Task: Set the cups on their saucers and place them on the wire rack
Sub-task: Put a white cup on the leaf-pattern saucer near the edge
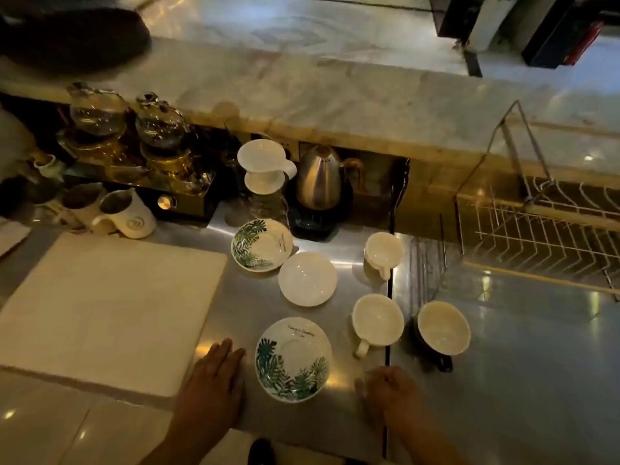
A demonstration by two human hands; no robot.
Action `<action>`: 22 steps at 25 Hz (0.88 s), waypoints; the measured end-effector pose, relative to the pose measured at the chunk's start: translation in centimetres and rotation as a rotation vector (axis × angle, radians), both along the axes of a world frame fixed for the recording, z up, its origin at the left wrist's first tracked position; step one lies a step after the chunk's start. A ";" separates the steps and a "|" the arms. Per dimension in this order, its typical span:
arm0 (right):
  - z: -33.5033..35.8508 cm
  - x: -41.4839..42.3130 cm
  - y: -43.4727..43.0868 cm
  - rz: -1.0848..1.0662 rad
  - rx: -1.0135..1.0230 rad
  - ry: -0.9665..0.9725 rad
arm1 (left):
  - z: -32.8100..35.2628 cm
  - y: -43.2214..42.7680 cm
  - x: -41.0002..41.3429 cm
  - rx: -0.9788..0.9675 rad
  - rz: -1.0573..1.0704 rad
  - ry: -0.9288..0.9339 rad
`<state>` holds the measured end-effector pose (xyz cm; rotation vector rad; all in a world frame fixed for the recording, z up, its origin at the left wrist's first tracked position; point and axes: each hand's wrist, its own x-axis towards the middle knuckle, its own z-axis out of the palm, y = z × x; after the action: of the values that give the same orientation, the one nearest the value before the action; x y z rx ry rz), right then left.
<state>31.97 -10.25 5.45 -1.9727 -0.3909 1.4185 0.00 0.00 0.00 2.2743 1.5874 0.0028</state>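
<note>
Three saucers lie on the steel counter: a leaf-patterned saucer [293, 360] nearest me, a plain white saucer [307, 278] behind it, and a second leaf-patterned saucer [261, 245] further back. Three empty cups stand to the right: a white cup [378, 322], a small white cup [383, 253] behind it, and a dark-sided cup [443, 328] on the far side of a counter seam. The wire rack [543, 236] stands at the right. My left hand [218, 374] rests flat left of the near saucer. My right hand [391, 392] rests on the counter to its right, fingers loosely curled, holding nothing.
A pale cutting board [110, 307] covers the left counter. Behind the saucers stand a steel kettle [318, 179] on a dark base, a white pour-over dripper [263, 166] on a glass carafe, white pitchers [129, 213] and glass teapots [157, 129]. A marble ledge [335, 95] runs behind.
</note>
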 end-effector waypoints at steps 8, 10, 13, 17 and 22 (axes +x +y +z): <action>-1.9 -1.1 2.3 -0.136 0.095 0.110 | -2.7 0.9 0.7 0.026 0.005 0.076; -2.3 -1.1 2.8 -0.209 0.094 0.113 | -3.3 1.1 0.7 0.051 0.006 0.064; -3.7 -1.2 3.2 -0.297 0.070 0.165 | -4.5 1.2 0.6 0.078 -0.001 0.065; -4.7 -1.4 3.3 -0.320 0.077 0.242 | -4.9 2.7 0.3 0.095 -0.040 0.093; -5.1 -1.2 3.5 -0.334 0.103 0.247 | -4.9 2.9 0.1 0.107 -0.037 0.111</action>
<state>30.78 -6.70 0.39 -1.6630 -0.0200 1.3719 0.14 2.91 -4.87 2.4237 1.6366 -0.0491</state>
